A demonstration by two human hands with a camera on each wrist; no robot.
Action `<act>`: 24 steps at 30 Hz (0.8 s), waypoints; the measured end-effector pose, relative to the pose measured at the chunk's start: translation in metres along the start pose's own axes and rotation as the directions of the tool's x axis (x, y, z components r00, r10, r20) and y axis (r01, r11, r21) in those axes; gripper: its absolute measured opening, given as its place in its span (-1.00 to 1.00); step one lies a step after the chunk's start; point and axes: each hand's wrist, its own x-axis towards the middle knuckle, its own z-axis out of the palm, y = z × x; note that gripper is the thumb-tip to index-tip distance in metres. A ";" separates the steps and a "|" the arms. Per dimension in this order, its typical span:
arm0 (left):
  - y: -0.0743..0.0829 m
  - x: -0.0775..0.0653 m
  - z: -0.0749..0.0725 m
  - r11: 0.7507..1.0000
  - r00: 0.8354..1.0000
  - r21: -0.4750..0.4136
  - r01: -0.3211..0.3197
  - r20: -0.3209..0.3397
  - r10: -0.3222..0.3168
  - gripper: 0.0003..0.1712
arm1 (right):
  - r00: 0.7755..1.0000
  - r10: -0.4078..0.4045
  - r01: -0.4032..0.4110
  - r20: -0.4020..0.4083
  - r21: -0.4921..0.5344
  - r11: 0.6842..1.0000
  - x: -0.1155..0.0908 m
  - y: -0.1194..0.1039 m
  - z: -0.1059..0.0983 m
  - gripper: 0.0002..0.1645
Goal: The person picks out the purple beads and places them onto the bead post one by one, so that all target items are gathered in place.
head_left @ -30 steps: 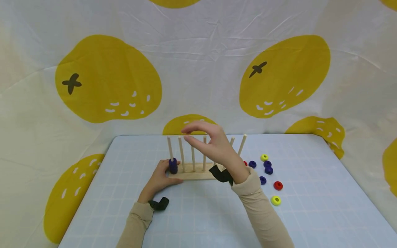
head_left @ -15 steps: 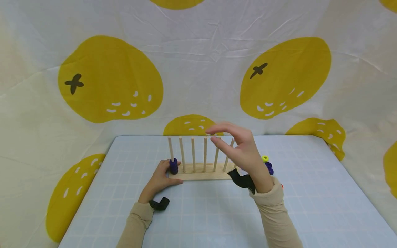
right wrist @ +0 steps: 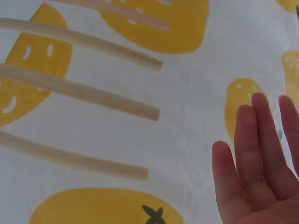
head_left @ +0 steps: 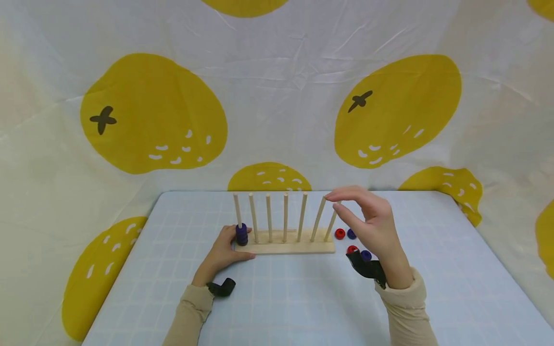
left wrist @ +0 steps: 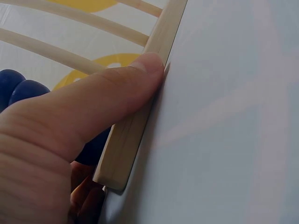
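A wooden peg rack (head_left: 287,248) with several upright pegs stands mid-table. Dark blue beads (head_left: 241,234) are stacked on its leftmost peg; the other pegs are bare. My left hand (head_left: 222,250) grips the left end of the base, its thumb along the front edge in the left wrist view, where the wooden base (left wrist: 124,154) and blue beads (left wrist: 28,89) show. Raised by the rightmost pegs is my right hand (head_left: 375,226), thumb and forefinger curved with a gap between them. Nothing is in it. In the right wrist view, bare pegs (right wrist: 84,93) lie left of its extended fingers (right wrist: 250,158).
Right of the rack lie loose beads: a red bead (head_left: 340,234), a blue bead (head_left: 351,234), another red bead (head_left: 352,249) and another blue bead (head_left: 366,255). My right hand and forearm cover the table beyond them. A fruit-print cloth (head_left: 277,96) hangs behind the table.
My right hand has moved right and somewhat down, from over the rack's middle to its right end. The loose red and blue beads near the rack have come back into sight. My left hand stays put.
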 end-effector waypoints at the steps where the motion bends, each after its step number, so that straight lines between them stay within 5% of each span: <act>1: 0.000 -0.001 0.000 1.000 1.000 -0.002 0.000 -0.001 0.000 -0.15 | 1.000 0.010 -0.010 -0.008 -0.006 1.000 -0.004 0.002 -0.002 -0.66; 12: -0.002 0.000 0.000 1.000 1.000 -0.012 -0.021 0.000 0.021 -0.15 | 0.965 0.248 -0.258 -0.087 -0.131 0.957 -0.042 0.026 -0.035 -0.70; 24: -0.001 -0.003 0.001 1.000 1.000 -0.004 -0.009 -0.005 0.009 -0.15 | 0.824 0.543 -0.567 -0.162 -0.259 0.782 -0.073 0.058 -0.056 -0.80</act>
